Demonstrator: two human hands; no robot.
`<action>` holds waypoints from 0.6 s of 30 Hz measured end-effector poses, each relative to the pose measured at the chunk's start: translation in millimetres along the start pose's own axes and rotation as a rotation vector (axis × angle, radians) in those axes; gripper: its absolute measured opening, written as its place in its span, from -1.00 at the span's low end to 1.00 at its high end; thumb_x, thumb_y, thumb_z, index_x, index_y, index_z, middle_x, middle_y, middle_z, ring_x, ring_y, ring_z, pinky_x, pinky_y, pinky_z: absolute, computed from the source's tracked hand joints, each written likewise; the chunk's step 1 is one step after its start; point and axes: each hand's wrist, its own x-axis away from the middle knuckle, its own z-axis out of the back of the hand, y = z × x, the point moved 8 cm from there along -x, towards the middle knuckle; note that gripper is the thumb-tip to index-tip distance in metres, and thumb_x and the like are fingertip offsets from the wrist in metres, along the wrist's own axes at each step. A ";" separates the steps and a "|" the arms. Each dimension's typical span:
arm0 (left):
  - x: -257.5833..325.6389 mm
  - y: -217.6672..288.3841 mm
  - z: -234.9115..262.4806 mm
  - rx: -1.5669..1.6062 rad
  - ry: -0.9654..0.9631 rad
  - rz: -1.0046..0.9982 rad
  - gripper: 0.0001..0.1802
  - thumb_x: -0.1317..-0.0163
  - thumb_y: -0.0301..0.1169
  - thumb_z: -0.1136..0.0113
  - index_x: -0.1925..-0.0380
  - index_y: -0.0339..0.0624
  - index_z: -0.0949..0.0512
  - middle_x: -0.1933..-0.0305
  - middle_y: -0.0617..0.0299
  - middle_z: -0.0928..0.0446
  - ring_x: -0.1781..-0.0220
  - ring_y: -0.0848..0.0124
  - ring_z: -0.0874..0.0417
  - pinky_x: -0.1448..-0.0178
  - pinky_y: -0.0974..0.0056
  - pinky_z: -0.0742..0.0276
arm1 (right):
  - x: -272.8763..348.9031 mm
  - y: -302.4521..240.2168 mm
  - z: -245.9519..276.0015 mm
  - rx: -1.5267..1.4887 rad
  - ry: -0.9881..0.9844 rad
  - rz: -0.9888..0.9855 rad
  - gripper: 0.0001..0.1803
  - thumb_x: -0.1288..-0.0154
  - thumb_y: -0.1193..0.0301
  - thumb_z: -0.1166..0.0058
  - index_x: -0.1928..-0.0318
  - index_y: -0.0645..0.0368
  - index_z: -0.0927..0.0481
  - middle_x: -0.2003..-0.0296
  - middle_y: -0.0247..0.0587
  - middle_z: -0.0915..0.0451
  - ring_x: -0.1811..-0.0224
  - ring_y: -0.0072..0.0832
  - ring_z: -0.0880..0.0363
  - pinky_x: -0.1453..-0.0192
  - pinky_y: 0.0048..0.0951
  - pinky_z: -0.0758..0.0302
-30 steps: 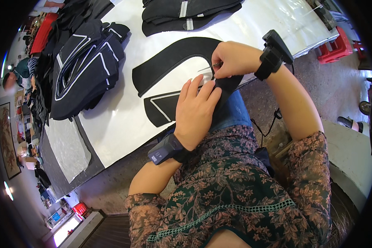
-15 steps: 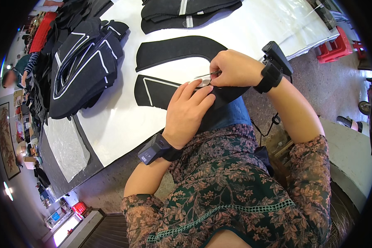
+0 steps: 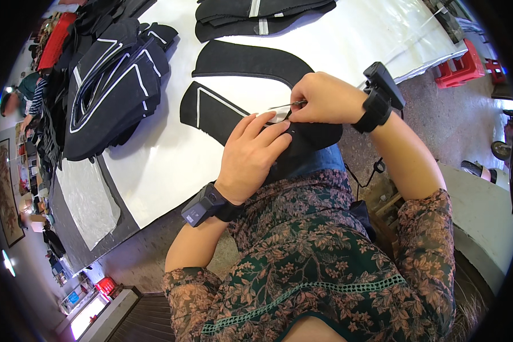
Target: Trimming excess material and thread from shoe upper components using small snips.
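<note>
A black curved fabric panel [image 3: 212, 108] lies at the table's near edge, edged with a stuck-down white strip [image 3: 198, 108]. My left hand [image 3: 251, 149] rests on it with its fingers stretched out, fingertips beside a loose white piece of the strip [image 3: 280, 117]. Close to those fingertips, my right hand [image 3: 324, 101] is closed in a pinch around a thin pointed metal tool [image 3: 280, 107], whose tip points left over the white piece. The tool's other end is hidden in the hand, so its exact kind cannot be told.
A pile of black panels with white strips [image 3: 111, 91] stands on the left of the white-covered table [image 3: 159, 171]. More black panels [image 3: 262, 14] lie stacked at the far side. A red plastic stool [image 3: 461, 67] stands right of the table; another person [image 3: 35, 94] is at far left.
The panel has turned slightly, its left end shifting left and its upper arm rising. My left hand has moved a little left and down with it; my right hand has barely moved, still pinching the tool.
</note>
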 end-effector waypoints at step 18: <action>-3.6 6.8 -11.7 -0.034 0.060 0.055 -0.71 -0.09 -0.55 -0.18 0.14 -0.18 -0.64 -0.11 0.21 -0.63 -0.25 0.12 -0.59 -0.30 -0.01 -0.50 | -9.9 6.1 9.9 0.002 -0.069 -0.067 -0.71 -0.01 0.29 -0.28 0.37 0.29 -0.74 0.53 0.01 -0.68 0.45 -0.19 -0.69 0.27 -0.29 -0.59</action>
